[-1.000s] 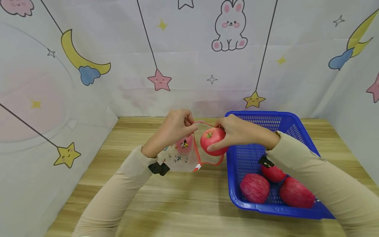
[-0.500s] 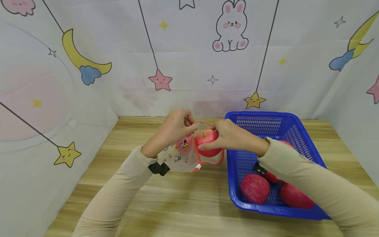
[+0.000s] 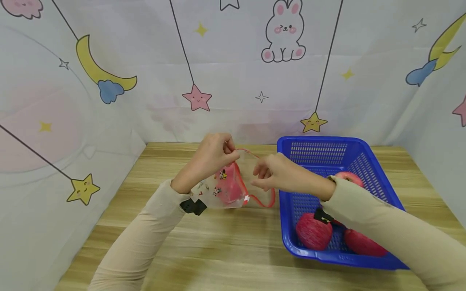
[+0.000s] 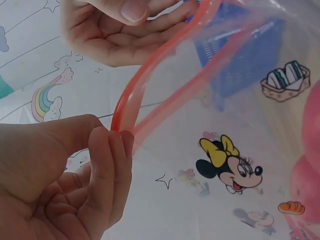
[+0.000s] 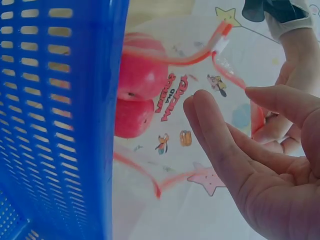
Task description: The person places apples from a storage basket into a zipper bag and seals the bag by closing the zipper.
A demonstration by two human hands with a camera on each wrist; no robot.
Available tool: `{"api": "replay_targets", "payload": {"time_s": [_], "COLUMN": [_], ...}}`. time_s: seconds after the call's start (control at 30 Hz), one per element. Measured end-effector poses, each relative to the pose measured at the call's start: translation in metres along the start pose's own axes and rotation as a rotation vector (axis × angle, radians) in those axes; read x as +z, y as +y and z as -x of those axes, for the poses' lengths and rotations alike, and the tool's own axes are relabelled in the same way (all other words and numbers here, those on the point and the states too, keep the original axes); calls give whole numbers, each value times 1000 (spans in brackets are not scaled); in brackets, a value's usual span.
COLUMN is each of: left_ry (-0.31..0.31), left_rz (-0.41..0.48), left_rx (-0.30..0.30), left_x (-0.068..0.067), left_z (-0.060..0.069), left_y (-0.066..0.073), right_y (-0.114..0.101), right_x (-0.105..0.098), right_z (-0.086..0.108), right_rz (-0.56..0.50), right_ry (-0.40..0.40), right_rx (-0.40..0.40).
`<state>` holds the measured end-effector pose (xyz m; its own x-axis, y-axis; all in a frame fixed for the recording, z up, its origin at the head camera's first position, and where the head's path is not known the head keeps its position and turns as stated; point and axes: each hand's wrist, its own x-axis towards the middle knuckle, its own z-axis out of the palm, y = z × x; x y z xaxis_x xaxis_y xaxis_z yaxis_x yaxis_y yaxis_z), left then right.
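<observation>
My left hand (image 3: 212, 153) pinches the red zip edge of a clear plastic zip bag (image 3: 238, 198) printed with cartoon figures. In the left wrist view its thumb and fingertips meet on the red zip strip (image 4: 129, 97), and the bag's mouth gapes beside them. Two red apples (image 5: 142, 70) lie inside the bag, seen through the plastic in the right wrist view. My right hand (image 3: 278, 173) holds nothing. Its fingers are loosely bent beside the bag's mouth. A white slider (image 3: 246, 199) sits on the zip.
Right of the bag stands a blue perforated basket (image 3: 285, 232) on the wooden table (image 3: 204, 250). Several apples (image 3: 314, 231) lie in it, some partly covered by my right forearm. A white cloth (image 3: 233, 60) with cartoon prints hangs behind and at the sides.
The right hand moved left with an apple into the bag's mouth, let go of it, and drew back slightly. The bag now bulges with the apple. The left hand kept its pinch.
</observation>
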<state>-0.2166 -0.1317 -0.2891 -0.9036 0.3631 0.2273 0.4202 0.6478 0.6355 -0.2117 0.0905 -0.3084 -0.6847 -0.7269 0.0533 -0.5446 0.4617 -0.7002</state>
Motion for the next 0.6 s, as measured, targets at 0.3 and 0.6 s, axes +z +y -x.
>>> {"api": "replay_targets", "payload": {"time_s": [0.3, 0.6], "left_ry": [28, 62], "left_rz": [-15, -25], "left_rx": [27, 41], "left_x": [-1, -5], "left_z": [1, 0], "left_y": [-1, 0], "right_y": [10, 15], "right_x": [-13, -31], "right_z": [11, 26], "right_rz": [55, 78], "right_ry": [48, 97], "right_rx": [19, 72]}}
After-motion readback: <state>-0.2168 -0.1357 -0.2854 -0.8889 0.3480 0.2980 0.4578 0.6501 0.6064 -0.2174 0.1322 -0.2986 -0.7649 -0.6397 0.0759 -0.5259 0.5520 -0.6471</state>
